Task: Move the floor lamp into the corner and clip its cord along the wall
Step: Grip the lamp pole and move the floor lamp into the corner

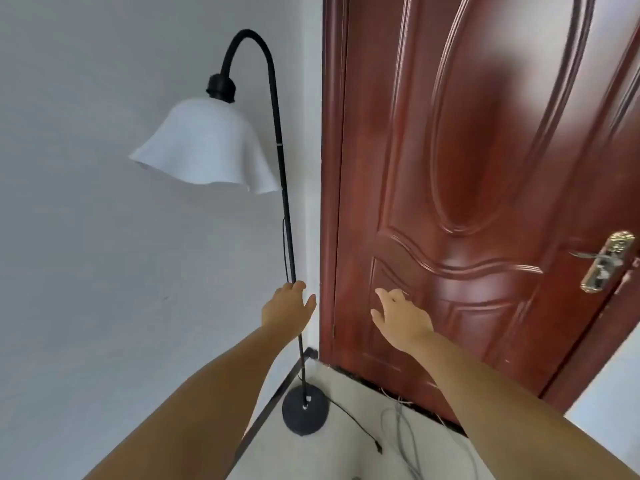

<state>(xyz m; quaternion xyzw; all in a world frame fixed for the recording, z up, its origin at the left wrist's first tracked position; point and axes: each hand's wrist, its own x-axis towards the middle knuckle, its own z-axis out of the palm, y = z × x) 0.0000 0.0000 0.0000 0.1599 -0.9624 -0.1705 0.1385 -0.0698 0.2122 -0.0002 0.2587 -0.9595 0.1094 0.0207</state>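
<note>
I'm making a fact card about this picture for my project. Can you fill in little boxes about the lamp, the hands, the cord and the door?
lamp: black floor lamp with a white wavy shade, standing in the corner
base: round black base on the pale floor
left hand: left hand at the lamp pole, fingers loose, not clearly gripping
right hand: right hand open, holding nothing, in front of the door
cord: black cord lying loose on the floor, not clipped
door: reddish-brown door, shut, with a metal handle
</note>
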